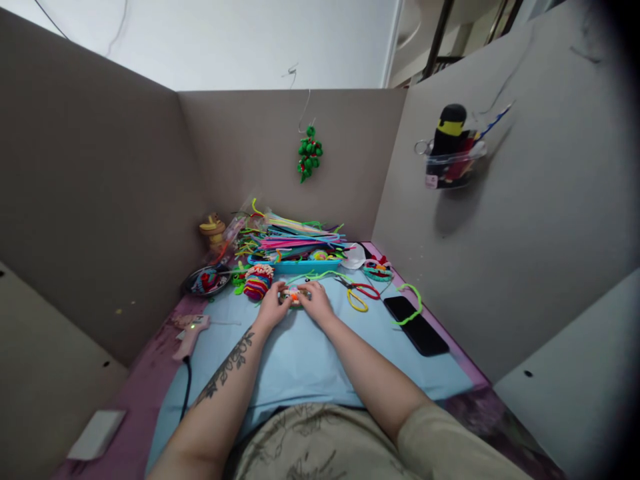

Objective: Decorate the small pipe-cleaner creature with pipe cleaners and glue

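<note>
My left hand (273, 305) and my right hand (316, 301) meet at the middle of a light blue cloth (300, 360). Both pinch a small orange and green pipe-cleaner piece (294, 296) between their fingertips. A striped, multicoloured pipe-cleaner ball (257, 281) lies just left of my left hand. Scissors with red and yellow handles (361, 293) lie just right of my right hand. A thin green pipe cleaner (320, 275) curves behind the hands.
A blue tray (300, 265) piled with coloured pipe cleaners stands at the back. A pink glue gun (191, 335) lies left, a black phone (419, 324) and green loop right, a dark dish (206, 280) back left. Grey partition walls enclose three sides.
</note>
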`<state>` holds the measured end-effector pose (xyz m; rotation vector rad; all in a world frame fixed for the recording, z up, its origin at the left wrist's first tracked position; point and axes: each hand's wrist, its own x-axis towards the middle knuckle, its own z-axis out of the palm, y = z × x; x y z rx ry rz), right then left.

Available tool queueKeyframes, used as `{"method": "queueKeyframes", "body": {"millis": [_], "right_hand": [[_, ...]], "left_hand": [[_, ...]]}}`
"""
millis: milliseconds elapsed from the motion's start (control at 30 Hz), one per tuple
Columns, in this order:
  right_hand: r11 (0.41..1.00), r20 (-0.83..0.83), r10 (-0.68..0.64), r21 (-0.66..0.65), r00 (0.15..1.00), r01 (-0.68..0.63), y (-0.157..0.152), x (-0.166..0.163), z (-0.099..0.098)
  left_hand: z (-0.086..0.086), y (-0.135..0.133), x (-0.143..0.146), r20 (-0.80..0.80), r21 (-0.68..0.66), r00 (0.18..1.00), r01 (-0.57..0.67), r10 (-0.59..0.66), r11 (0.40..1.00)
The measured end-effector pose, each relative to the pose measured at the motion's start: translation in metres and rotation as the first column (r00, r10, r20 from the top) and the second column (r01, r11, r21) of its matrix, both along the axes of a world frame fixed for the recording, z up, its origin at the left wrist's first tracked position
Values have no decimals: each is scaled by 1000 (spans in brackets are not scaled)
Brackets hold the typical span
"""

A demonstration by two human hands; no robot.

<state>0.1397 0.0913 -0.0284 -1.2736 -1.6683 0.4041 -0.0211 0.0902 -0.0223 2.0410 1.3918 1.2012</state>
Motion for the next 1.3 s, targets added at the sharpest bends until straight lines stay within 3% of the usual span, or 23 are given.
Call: {"method": "queueKeyframes", "body": {"millis": [267,533,1000,1167,1300], "right_hand": [[1000,-266,-28,-14,963,25,2,11,0],[999,-146,42,18,988,-40,1,-1,-5],[998,-54,-52,-43,997,50,7,-5,-13],[999,-253,-18,-54,967,5,4,-1,-8],[995,-366,-22,-99,930,-16,3,6,-5]], "left_hand": [[-6,4,-4,61,73,997,-57,52,996],[-7,1,1,-11,53,999,33,-32,998],[-7,5,9,-64,62,994,-85,89,994],[-6,4,4,85,41,996,-33,29,999],[-2,1,-2,151,82,987,-75,62,994]]}}
